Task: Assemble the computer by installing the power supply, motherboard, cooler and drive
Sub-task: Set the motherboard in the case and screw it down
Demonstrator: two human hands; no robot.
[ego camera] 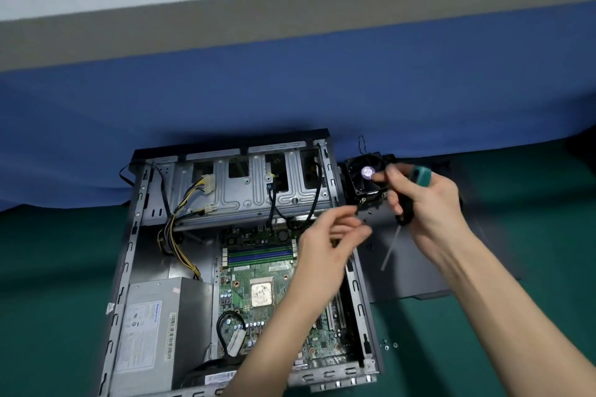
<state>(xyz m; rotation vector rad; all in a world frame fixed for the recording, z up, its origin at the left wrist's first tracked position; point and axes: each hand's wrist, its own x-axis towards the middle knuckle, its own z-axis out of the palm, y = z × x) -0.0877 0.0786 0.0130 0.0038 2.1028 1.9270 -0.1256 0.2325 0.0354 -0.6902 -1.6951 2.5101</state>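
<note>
Cooler [366, 178] step: your right hand [429, 203] grips the screwdriver [421, 174], left hand [325, 254] is loosely curled, hold unclear; next, you need it seated square on the CPU [262, 292].

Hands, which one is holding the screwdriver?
The right hand. Its fingers are curled round the screwdriver with the green handle, next to the black fan. The left hand, over the computer case, has no tool in it.

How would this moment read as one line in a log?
power supply, motherboard: in case | cooler: outside case, not fitted | right hand: holds screwdriver | left hand: blurred, near cooler
</note>
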